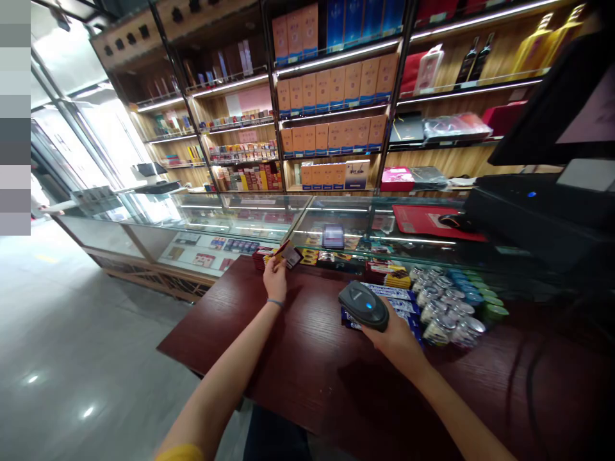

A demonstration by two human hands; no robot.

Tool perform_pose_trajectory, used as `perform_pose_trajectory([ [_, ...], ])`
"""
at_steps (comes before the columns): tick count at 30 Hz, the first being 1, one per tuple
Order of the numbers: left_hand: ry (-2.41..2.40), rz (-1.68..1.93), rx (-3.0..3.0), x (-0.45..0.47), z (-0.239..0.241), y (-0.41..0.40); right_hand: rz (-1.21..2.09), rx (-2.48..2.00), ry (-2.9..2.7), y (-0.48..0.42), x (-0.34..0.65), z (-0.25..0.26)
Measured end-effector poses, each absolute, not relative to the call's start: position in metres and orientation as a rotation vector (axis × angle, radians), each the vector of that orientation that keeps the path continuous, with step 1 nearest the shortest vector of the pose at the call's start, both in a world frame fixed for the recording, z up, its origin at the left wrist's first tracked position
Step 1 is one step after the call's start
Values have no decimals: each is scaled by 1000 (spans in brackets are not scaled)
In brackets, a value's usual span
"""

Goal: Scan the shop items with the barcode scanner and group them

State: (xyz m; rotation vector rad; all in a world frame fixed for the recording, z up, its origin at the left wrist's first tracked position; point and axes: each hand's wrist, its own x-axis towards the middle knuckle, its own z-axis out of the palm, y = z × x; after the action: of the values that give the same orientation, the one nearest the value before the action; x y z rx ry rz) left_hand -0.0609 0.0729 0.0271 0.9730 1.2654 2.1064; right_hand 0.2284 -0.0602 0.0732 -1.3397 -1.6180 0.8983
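My left hand point(275, 279) pinches a small flat packet point(290, 255), dark red and yellow with a pale printed panel, above the far left part of the dark wooden table point(211, 326). Just behind it lies a stack of similar red packets point(262, 256). In my right hand point(398, 336) is a black barcode scanner point(362, 303) with a blue light on top, its head pointing left toward the packet. The scanner's handle is mostly hidden by my fingers. Blue-and-white packets point(391, 292) lie under and behind the scanner.
Right of the blue packets stand several silver-lidded jars point(439, 328) and green-lidded containers point(494, 310). A glass display counter point(336, 221) runs behind the table, with a red mat point(423, 221) on it. A black monitor point(542, 96) looms at right; a cable hangs below. Stocked shelves line the wall.
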Motion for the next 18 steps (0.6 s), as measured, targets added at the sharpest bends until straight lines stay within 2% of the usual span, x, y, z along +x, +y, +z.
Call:
perform_pose_trajectory([
  [6, 1509, 2079, 1461, -130, 61, 66, 943, -1290, -1597, -58, 222, 78],
  [12, 1858, 1493, 2116, -166, 65, 68, 995, -1316, -1590, -58, 219, 79],
  [18, 1942, 1214, 2282, -173, 56, 84, 989, -1247, -1611, -52, 223, 65],
])
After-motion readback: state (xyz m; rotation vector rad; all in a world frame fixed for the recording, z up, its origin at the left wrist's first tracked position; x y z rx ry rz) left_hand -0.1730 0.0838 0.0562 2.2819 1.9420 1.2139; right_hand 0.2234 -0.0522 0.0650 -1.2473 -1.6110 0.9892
